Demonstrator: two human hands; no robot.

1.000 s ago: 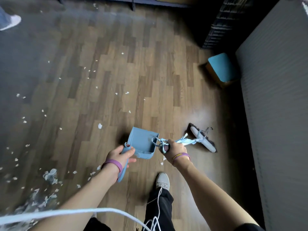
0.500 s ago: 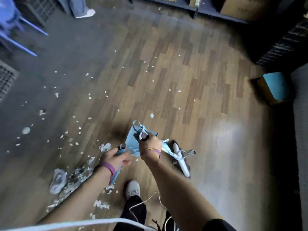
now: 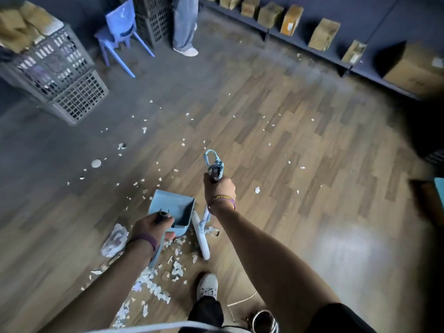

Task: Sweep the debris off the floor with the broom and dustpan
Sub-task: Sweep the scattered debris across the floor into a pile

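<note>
Blue plastic chair [image 3: 120, 27], stacked grey crates [image 3: 72, 92], cardboard boxes [image 3: 323, 34] along a low shelf [image 3: 338, 56], bystander's jeans leg [image 3: 183, 22]

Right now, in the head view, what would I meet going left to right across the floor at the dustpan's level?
Crumpled plastic wad → left hand → dustpan → broom head → lone paper scrap.

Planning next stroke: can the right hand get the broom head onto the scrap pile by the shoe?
Probably yes. The right hand grips the broom, and the broom head lies right beside the scrap pile. The dustpan, held by the left hand, sits past the pile, not between them.
</note>
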